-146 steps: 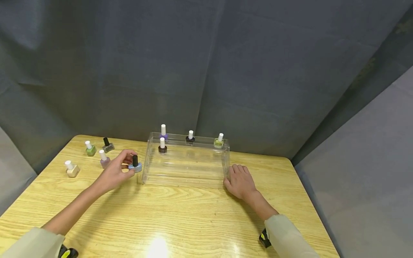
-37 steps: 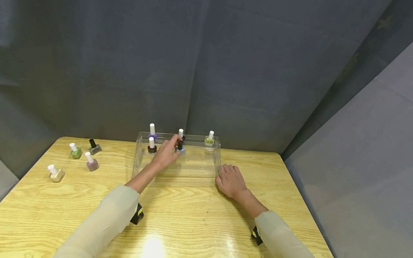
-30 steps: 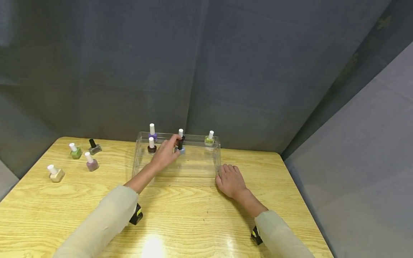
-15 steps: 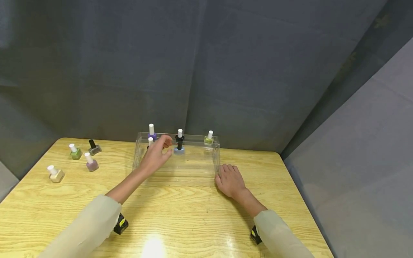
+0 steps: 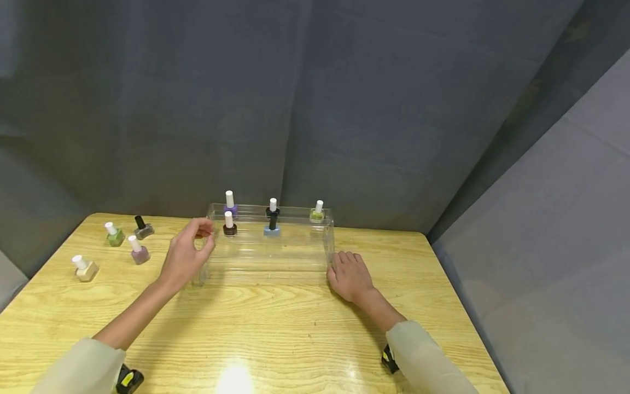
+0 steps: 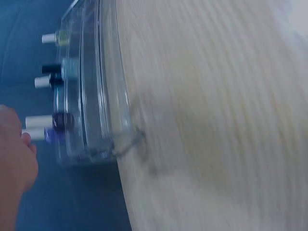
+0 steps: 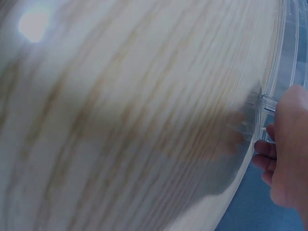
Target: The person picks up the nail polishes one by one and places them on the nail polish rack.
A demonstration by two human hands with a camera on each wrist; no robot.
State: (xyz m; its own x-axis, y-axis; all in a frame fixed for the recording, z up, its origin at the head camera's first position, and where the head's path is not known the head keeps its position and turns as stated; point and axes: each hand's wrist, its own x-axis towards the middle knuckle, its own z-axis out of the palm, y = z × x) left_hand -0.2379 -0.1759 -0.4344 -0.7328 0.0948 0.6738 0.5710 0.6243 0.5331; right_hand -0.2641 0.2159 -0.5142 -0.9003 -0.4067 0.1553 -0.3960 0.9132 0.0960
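A clear stepped nail polish rack (image 5: 268,276) stands at the back middle of the table. Purple (image 5: 229,205), black (image 5: 273,208) and yellow-green (image 5: 317,212) nail polish bottles are on its top step. A dark brown bottle (image 5: 229,225) and a light blue one with a black cap (image 5: 272,227) stand one step lower. My left hand (image 5: 184,254) is empty over the rack's left end, its thumb and fingers curved apart. My right hand (image 5: 351,278) holds the rack's right end, fingers (image 7: 263,162) bent at its clear side wall.
Left of the rack on the wooden table (image 5: 275,339) are green (image 5: 115,235), grey with black cap (image 5: 144,228), mauve (image 5: 139,251) and cream (image 5: 86,269) nail polish bottles. A dark curtain (image 5: 315,109) hangs right behind the table.
My left hand carried the light blue bottle from the rack's left side onto the second step, let go of it, and moved back left. My right hand stays at the rack's right end.
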